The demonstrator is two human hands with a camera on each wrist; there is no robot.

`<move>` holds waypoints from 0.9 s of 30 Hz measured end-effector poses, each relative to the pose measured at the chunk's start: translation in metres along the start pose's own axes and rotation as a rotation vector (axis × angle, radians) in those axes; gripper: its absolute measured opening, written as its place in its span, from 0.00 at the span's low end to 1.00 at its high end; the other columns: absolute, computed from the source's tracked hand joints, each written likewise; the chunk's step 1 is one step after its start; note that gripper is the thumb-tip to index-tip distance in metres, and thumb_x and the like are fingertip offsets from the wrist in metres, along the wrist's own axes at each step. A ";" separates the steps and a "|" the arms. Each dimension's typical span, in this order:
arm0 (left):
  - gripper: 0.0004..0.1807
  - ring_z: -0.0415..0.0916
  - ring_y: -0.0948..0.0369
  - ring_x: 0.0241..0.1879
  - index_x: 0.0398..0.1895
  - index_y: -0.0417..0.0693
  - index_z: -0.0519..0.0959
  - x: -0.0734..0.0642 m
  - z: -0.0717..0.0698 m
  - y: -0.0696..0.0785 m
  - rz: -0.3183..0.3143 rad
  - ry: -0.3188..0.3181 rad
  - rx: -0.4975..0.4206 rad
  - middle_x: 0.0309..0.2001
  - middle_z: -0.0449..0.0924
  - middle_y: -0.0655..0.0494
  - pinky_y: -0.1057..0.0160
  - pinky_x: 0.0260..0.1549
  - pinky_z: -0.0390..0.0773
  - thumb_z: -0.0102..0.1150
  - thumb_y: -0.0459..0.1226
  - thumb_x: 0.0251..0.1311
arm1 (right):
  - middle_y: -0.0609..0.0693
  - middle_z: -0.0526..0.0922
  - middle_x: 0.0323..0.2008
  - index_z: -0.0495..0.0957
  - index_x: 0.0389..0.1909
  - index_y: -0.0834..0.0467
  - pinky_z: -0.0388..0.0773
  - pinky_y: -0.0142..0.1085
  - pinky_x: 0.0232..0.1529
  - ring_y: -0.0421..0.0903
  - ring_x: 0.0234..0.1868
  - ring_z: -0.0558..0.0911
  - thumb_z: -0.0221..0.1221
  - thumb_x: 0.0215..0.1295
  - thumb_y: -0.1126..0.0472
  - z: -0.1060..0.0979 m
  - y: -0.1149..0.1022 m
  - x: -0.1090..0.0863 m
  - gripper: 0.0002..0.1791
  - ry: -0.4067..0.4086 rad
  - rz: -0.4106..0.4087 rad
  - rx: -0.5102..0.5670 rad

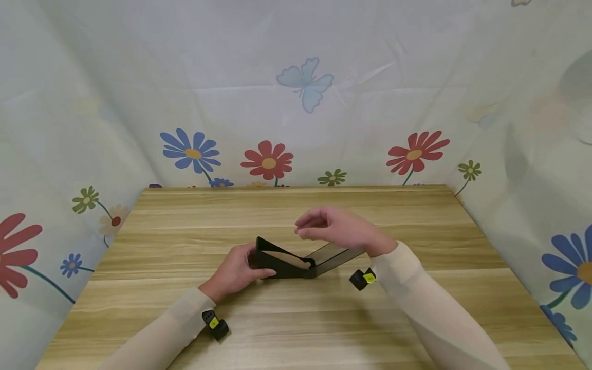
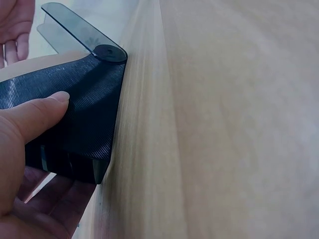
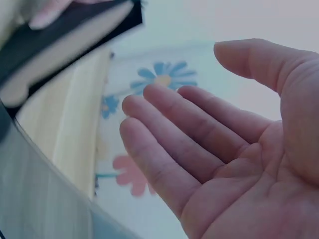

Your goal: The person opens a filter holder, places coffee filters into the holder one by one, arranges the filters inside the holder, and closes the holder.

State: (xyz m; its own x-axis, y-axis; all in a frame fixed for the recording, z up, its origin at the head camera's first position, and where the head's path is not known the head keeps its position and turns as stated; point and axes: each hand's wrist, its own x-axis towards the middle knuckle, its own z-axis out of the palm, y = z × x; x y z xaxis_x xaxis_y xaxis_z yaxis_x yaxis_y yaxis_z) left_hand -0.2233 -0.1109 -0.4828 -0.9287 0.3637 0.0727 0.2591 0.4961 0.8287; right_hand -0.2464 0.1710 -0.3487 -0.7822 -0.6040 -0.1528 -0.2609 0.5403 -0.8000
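Observation:
My left hand (image 1: 235, 271) grips a black ribbed holder (image 1: 288, 268) by its left end, with the thumb on the near face and the fingers behind and beneath. Something flat and beige (image 1: 289, 257) shows inside the holder; its kind is unclear. A smoky see-through cover (image 2: 82, 29), hinged at a round pivot, is swung out to the right. Above this cover, my right hand (image 1: 344, 228) hovers with its fingers relaxed and slightly bent. In the right wrist view its palm and fingers hold nothing, apart from the holder.
A wood-grain table (image 1: 208, 216) lies under both hands. White cloth (image 1: 370, 103) printed with flowers and a butterfly hangs behind and at the sides. Each sleeve carries a small black wrist camera (image 1: 216, 326).

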 end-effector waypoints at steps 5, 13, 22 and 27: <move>0.23 0.80 0.64 0.41 0.51 0.54 0.82 -0.001 0.000 0.001 -0.008 -0.007 0.001 0.46 0.88 0.60 0.66 0.42 0.79 0.79 0.46 0.53 | 0.54 0.87 0.51 0.81 0.58 0.60 0.84 0.43 0.53 0.47 0.49 0.87 0.62 0.74 0.55 -0.022 0.015 0.000 0.18 0.127 -0.005 0.062; 0.22 0.79 0.65 0.38 0.50 0.55 0.82 0.000 0.001 -0.004 0.014 -0.016 0.004 0.45 0.88 0.62 0.67 0.38 0.78 0.78 0.48 0.53 | 0.56 0.87 0.49 0.83 0.54 0.60 0.82 0.47 0.53 0.52 0.49 0.85 0.61 0.74 0.57 -0.044 0.050 0.004 0.14 0.295 -0.035 -0.129; 0.23 0.79 0.65 0.40 0.50 0.56 0.82 0.000 0.000 -0.005 0.019 -0.006 0.028 0.45 0.87 0.63 0.66 0.40 0.79 0.78 0.49 0.53 | 0.57 0.88 0.48 0.83 0.54 0.62 0.82 0.51 0.53 0.54 0.50 0.86 0.64 0.71 0.58 -0.057 0.081 0.009 0.16 0.219 0.045 -0.333; 0.23 0.78 0.64 0.38 0.49 0.55 0.82 0.000 0.000 -0.005 0.023 -0.006 0.030 0.44 0.87 0.62 0.66 0.39 0.78 0.78 0.49 0.53 | 0.63 0.85 0.52 0.81 0.56 0.66 0.80 0.53 0.57 0.58 0.53 0.84 0.65 0.69 0.58 -0.062 0.107 0.012 0.19 0.191 0.110 -0.374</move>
State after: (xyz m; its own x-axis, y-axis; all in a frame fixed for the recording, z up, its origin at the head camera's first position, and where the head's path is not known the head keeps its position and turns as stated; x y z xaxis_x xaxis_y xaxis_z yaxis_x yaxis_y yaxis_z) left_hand -0.2247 -0.1135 -0.4867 -0.9207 0.3801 0.0879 0.2882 0.5106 0.8101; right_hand -0.3194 0.2583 -0.4002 -0.8982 -0.4309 -0.0869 -0.3300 0.7916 -0.5143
